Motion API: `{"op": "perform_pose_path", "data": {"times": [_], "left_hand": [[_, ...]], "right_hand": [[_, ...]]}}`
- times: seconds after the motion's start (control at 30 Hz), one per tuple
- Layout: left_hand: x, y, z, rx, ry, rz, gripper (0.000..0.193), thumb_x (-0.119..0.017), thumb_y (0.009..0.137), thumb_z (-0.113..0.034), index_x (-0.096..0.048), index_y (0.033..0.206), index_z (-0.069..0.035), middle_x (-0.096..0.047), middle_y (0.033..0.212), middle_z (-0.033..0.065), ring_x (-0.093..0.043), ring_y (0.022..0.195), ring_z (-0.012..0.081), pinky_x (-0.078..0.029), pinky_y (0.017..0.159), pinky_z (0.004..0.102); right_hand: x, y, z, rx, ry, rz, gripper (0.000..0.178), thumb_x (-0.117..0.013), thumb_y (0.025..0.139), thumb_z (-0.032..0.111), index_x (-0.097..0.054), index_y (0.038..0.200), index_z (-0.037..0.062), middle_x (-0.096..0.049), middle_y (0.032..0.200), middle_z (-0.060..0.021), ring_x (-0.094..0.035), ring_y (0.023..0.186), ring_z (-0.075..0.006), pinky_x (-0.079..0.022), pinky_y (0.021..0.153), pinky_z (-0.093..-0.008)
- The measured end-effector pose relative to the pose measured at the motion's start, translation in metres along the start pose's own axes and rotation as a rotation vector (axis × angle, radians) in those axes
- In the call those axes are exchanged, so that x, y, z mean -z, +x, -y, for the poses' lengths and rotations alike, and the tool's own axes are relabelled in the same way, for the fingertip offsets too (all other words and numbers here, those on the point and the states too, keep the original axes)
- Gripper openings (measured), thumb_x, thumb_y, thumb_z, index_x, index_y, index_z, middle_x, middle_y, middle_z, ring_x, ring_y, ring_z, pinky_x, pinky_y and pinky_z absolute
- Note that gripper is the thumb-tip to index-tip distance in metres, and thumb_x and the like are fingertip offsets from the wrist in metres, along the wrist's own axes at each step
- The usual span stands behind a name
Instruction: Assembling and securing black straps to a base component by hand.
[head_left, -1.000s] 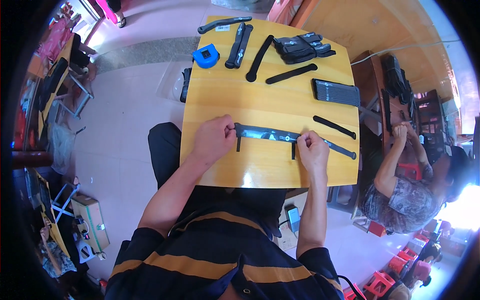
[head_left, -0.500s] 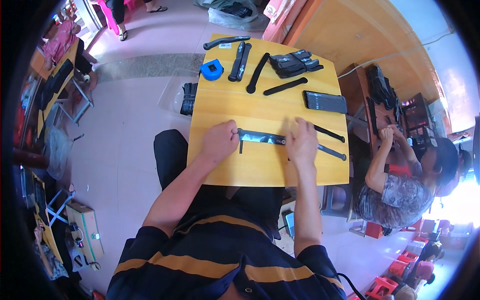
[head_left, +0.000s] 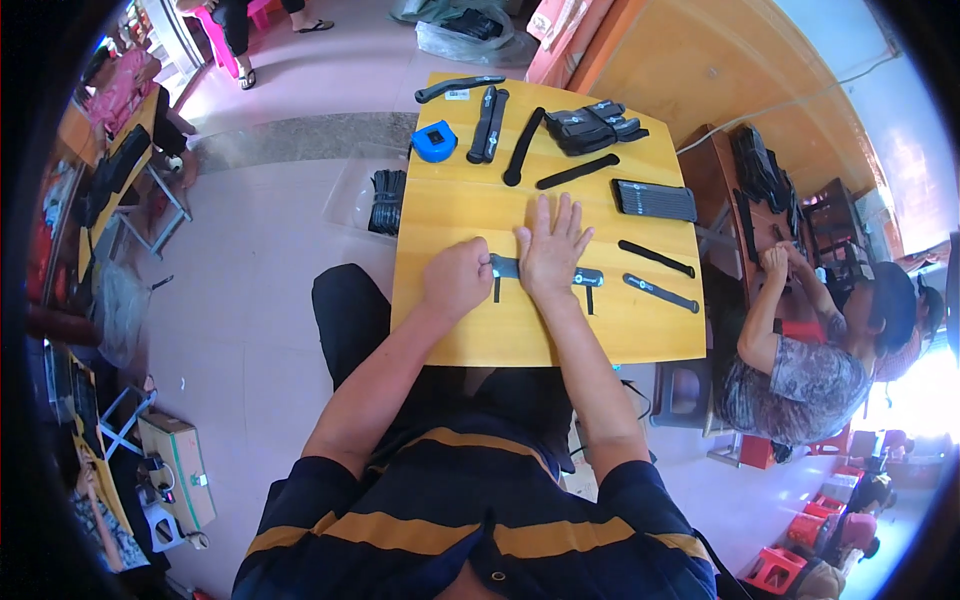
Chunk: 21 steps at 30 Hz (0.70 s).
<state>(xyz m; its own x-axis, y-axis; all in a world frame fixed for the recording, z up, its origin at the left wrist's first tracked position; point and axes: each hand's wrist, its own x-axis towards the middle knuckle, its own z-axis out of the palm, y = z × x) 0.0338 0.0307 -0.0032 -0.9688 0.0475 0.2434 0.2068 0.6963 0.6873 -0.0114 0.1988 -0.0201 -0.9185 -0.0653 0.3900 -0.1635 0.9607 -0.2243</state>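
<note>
A dark strap [head_left: 588,277] with a pale printed mark lies across the yellow table in front of me. My left hand [head_left: 458,279] is closed in a fist at its left end, pinching it there. My right hand [head_left: 549,250] lies flat over the strap's middle, fingers spread and pointing away from me, and hides that part. Two short black marks [head_left: 590,301] show on the tabletop just below the strap. To the right lie a loose narrow black strap [head_left: 656,258] and a dark grey printed strap [head_left: 662,293].
On the far part of the yellow table [head_left: 470,335] are a blue tape measure [head_left: 435,142], a heap of black straps [head_left: 592,128], a flat black bundle [head_left: 653,200] and several single straps. A co-worker [head_left: 800,370] sits at a brown table on the right.
My right hand has slid left along the strap to its middle and now lies flat, baring the strap's right end. My left hand keeps hold of the left end.
</note>
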Motion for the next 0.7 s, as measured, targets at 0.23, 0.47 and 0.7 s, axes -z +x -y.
{"op": "perform_pose_path", "data": {"times": [0.23,0.47,0.7], "left_hand": [[-0.004,0.003,0.004,-0.003,0.023,-0.006,0.005,-0.065,0.081,-0.012,-0.060,0.082,-0.009,-0.066,0.075,0.0144,-0.066,0.072,0.0383,-0.051,0.062,0.0502],[0.003,0.003,-0.004,0.006,0.052,-0.002,0.009,-0.070,0.080,-0.012,-0.063,0.082,-0.007,-0.066,0.071,0.0139,-0.066,0.068,0.0348,-0.051,0.062,0.0452],[0.012,0.018,-0.007,0.034,-0.096,0.124,0.005,-0.067,0.084,-0.010,-0.064,0.085,-0.007,-0.065,0.070,0.0123,-0.066,0.068,0.0346,-0.051,0.063,0.0445]], "right_hand": [[0.020,-0.009,-0.060,-0.067,-0.156,0.028,0.068,-0.057,0.100,0.040,-0.034,0.157,0.0104,-0.019,0.164,-0.0254,-0.015,0.152,-0.0481,-0.013,0.116,-0.0728],[0.034,-0.015,-0.082,-0.122,-0.246,0.097,0.067,-0.054,0.102,0.040,-0.033,0.157,0.0093,-0.020,0.164,-0.0256,-0.016,0.152,-0.0476,-0.014,0.117,-0.0716],[0.034,-0.009,-0.075,-0.059,-0.254,0.122,0.064,-0.058,0.100,0.028,-0.032,0.156,0.0096,-0.024,0.162,-0.0240,-0.020,0.151,-0.0453,-0.016,0.117,-0.0701]]}}
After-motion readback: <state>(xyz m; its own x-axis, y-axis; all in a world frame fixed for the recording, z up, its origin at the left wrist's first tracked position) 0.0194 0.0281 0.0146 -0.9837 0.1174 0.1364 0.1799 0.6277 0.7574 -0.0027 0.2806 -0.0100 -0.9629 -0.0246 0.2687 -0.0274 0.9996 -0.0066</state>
